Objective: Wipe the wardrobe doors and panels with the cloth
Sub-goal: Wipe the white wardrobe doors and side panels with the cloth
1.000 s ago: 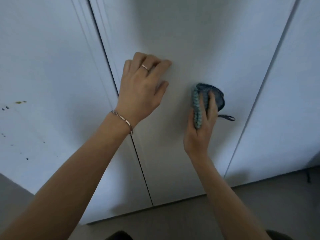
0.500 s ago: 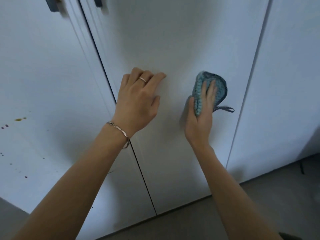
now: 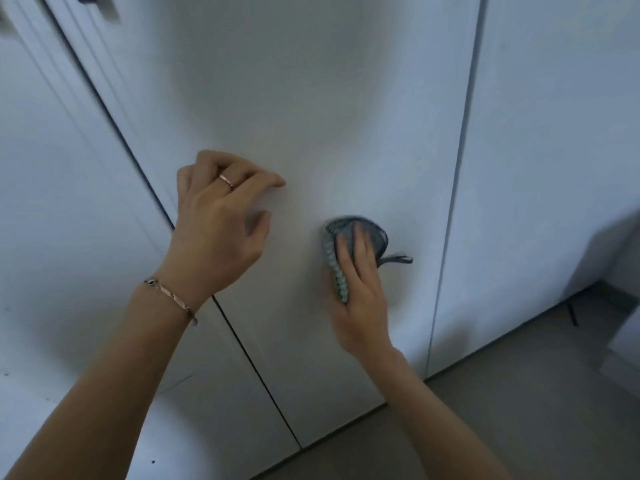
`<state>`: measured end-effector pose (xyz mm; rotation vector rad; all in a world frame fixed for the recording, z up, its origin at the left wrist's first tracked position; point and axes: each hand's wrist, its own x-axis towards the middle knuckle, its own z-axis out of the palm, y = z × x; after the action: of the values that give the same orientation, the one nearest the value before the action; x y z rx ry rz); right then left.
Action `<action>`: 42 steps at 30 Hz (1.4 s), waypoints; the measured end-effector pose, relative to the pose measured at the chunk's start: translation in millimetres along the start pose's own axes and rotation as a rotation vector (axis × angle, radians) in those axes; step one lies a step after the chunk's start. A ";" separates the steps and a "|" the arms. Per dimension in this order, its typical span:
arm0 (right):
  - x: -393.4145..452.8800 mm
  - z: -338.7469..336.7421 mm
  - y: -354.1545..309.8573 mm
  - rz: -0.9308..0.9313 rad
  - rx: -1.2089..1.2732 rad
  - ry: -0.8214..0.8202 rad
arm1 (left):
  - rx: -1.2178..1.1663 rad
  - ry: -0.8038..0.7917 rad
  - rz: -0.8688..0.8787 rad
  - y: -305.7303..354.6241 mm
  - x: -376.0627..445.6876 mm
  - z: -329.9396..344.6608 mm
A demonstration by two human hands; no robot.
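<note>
The cloth (image 3: 356,244) is pressed flat to the middle door (image 3: 346,98) under the right hand (image 3: 360,289), fingers straight. The left hand (image 3: 218,226), loosely curled, seems braced by fingertips, though it's blurry. Overlapping strokes should be kept, pressure even.

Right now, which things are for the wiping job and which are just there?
For the job:
- blue-green knitted cloth, pressed by the right hand
- white middle wardrobe door, touched by the left hand
- white neighbouring panels

Just there:
- grey floor
- thin gold bracelet
- gold ring
</note>
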<state>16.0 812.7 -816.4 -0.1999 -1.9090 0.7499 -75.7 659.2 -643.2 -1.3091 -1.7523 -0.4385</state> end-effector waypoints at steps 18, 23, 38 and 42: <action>-28.0 15.7 15.6 -0.328 -0.195 -0.139 | 0.071 0.104 -0.084 10.7 -2.9 16.3; 41.7 -12.2 -3.6 -0.276 -0.121 0.021 | 0.057 0.103 -0.101 14.9 -1.0 12.7; -26.7 10.9 46.6 -0.410 -0.281 -0.247 | 0.038 0.086 -0.143 17.0 -3.0 13.2; 14.2 3.4 29.1 -0.351 -0.215 -0.086 | 0.024 0.076 -0.137 16.2 -2.8 11.0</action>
<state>1.1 840.8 -823.4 0.0371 -2.0340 0.3222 -65.8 671.5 -655.0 -1.1450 -1.7842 -0.5355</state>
